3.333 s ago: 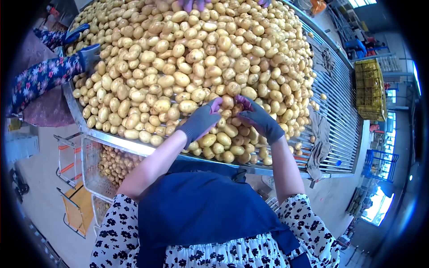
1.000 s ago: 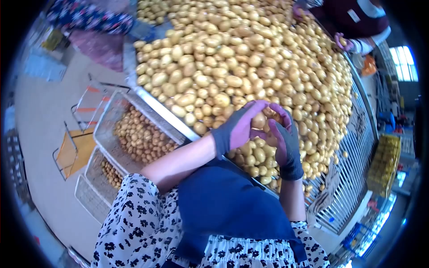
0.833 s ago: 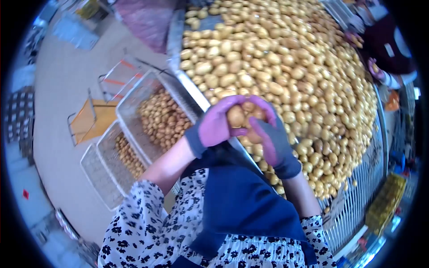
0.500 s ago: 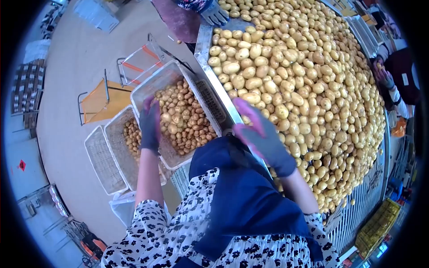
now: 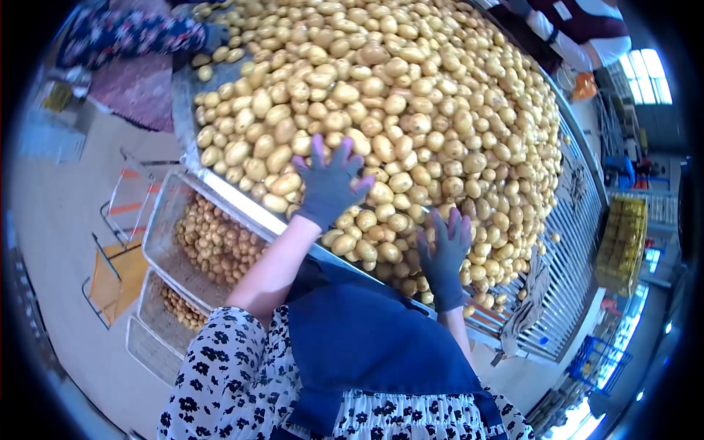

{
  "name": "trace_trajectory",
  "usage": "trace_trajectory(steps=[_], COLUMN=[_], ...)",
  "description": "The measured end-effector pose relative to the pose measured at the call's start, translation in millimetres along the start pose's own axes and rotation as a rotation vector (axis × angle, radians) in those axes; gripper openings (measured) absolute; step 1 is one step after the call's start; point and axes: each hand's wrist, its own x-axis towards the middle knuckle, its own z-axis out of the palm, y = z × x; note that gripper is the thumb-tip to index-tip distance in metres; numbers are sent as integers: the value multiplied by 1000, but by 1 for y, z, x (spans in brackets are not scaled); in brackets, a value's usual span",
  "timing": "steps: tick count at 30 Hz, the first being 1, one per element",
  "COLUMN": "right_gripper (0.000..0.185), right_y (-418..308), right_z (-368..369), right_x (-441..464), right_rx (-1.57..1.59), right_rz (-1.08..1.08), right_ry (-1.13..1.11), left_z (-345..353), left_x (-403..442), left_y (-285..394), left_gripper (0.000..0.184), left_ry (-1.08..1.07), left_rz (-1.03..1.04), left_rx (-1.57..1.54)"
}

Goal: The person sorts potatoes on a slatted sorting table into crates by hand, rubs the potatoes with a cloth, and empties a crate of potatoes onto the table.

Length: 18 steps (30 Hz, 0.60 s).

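A broad heap of yellow potatoes [image 5: 411,110] covers the metal sorting table [image 5: 242,209] in front of me. My left hand [image 5: 330,183], in a grey glove with purple fingertips, lies spread over potatoes close to the table's near edge. Gloved the same way, my right hand [image 5: 444,260] is to the right, fingers apart, against the near side of the heap. Neither hand holds a potato.
Below the edge at left stands a crate [image 5: 165,235] of smaller potatoes, with further crates [image 5: 147,341] beside it. A co-worker's sleeve [image 5: 139,37] reaches in at top left; another person [image 5: 579,29] stands across. Metal rollers [image 5: 565,271] and a yellow crate [image 5: 622,242] are at right.
My view has turned right. My left hand has moved from above the potato crate onto the heap, and my right hand has shifted to the heap's near side, fingers spread.
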Motion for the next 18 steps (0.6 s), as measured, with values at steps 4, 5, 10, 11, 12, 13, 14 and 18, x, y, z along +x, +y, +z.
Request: trace_trajectory(steps=[4,5,10,11,12,13,14,18], right_gripper=[60,62,69,69,69,69,67,60], right_y=[14,15,16,16,16,15,13,-27], right_z=[10,10,4,4,5,10,17,46], right_x=[-21,-18,-5,-2,1,3,4,24], right_rx=[-6,-3,140,134,129,136,128,104], right_rz=[176,197,203,205,207,206,197,216], right_ry=[-58,-105,-53,-61,-67,-64,-69,-163], left_z=[20,12,-31,-27,-29,-31,-47,-60], left_x=[42,56,125,136,149,158,158,138], left_y=[-49,-56,-96,-111,-131,-143,-130,-71], left_gripper=[40,36,31,35,34,35,35,42], left_ry=[109,73,-268,-187,-237,-287,-284,-108], left_rz=[19,54,9,-39,-79,-120,-118,-193], left_rx=[-55,135,322,266,319,371,378,290])
